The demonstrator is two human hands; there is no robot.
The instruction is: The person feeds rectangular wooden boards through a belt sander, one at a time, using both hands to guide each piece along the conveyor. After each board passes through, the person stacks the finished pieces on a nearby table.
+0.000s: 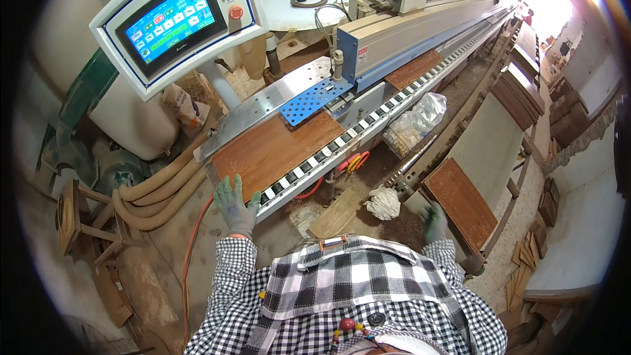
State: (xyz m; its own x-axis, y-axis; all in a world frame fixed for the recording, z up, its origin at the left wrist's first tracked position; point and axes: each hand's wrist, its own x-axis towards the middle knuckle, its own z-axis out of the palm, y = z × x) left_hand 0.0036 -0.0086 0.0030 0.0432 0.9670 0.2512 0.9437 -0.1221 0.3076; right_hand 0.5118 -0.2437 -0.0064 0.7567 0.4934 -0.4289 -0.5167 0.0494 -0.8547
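In the head view, the gloved left hand (235, 205) rests on the near left corner of a wooden panel (276, 151), its grip spread with the fingers apart, clamped on nothing. The right hand (435, 223) (also gloved, and badly blurred) is beside a second panel (462, 204) on the right; whether its grip is apart or together, or touching that panel, I cannot tell.

The first panel lies flat on the machine's bed, its near long edge along the track of black and white pads (299, 172), its far right part near the blue perforated plate (315, 100). With one palm on a single corner, uneven pressure could turn the panel and make it meet the machine crooked. If the track runs, a glove resting so near the pads could be caught and pulled along.

The panel is a flat reddish-brown rectangle with streaky grain and a dull sheen, paler scuffs showing toward its right end. The second one looks alike in colour, with light, scratchy marks across its face.
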